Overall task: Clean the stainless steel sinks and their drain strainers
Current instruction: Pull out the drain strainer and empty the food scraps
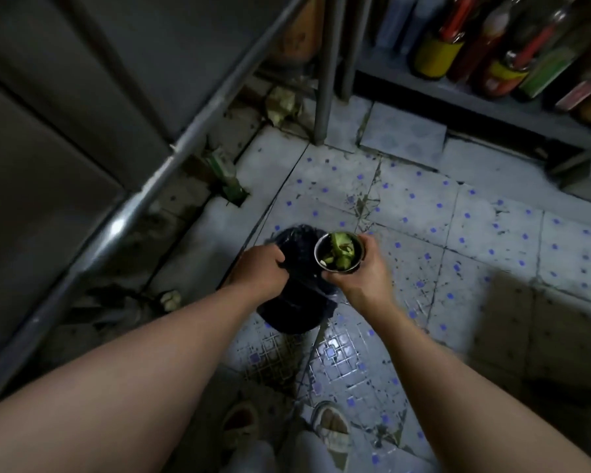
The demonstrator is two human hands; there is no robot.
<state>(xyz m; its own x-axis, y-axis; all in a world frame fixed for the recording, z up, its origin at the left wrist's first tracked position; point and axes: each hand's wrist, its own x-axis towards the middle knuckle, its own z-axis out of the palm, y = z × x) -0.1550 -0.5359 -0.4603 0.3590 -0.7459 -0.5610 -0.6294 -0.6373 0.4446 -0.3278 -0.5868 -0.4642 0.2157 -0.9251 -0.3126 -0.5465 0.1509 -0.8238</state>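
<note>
- Low over the tiled floor [423,206], the right hand [359,271] is gripping a round metal drain strainer [338,252], fingers and thumb curling around its wall, its open mouth facing up.
- Green vegetable scraps [340,254] are sitting inside the strainer.
- Just beside it, the left hand [261,269] is clutching the bunched rim of a black rubbish bag [297,302], fingers curling tight on the plastic.
- The bag is resting on the floor below both hands, its mouth partly gaping next to the strainer.
- Along the left, a steel rail [185,138] is running diagonally under a metal unit.
- At the top right, bottles [492,46] are standing on a low shelf [458,97].
- Two shoes are showing at the bottom edge, blurred.
</note>
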